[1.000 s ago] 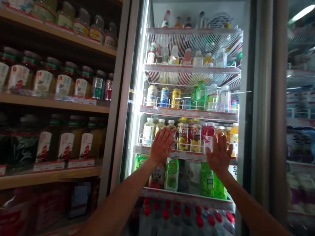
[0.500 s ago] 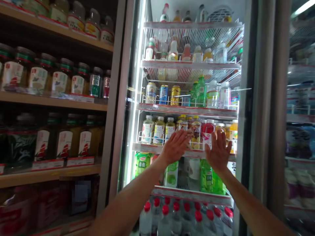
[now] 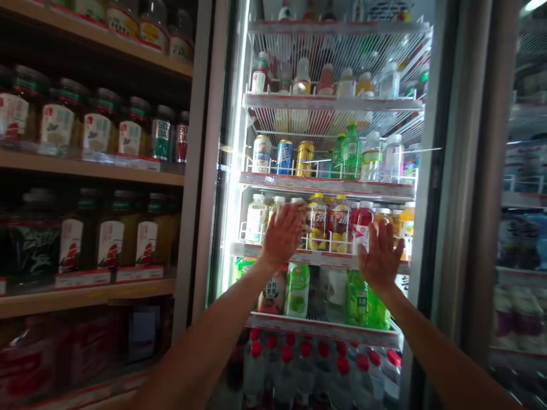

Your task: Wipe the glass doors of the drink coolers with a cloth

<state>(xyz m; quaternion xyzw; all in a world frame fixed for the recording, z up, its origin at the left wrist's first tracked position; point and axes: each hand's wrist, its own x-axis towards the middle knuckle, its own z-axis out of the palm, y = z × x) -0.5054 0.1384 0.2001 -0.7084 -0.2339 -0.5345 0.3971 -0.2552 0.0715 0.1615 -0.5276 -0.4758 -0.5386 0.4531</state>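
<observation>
Both arms reach forward toward a lit drinks fridge. My left hand [image 3: 282, 230] is open with fingers stretched out, holding nothing. It covers part of a row of pale-capped bottles [image 3: 256, 219] on the fourth shelf. To its right stand yellow-capped tea bottles [image 3: 317, 222]. My right hand [image 3: 380, 256] is also open, fingers spread, in front of a red drink bottle [image 3: 362, 219] and an orange juice bottle [image 3: 407, 228]. A glass door seems to lie between hands and bottles; whether the palms touch it I cannot tell.
Wooden shelves [image 3: 94, 168] with bottled drinks stand on the left. Cans [image 3: 305, 158] and a green bottle [image 3: 351, 152] fill the shelf above. Below are green cartons [image 3: 297, 290] and red-capped water bottles [image 3: 286, 364]. A metal door frame [image 3: 478, 171] rises on the right.
My left hand has moved left, uncovering the yellow-capped bottles and covering some of the pale-capped ones. My right hand has stayed nearly in place. The view has shifted slightly.
</observation>
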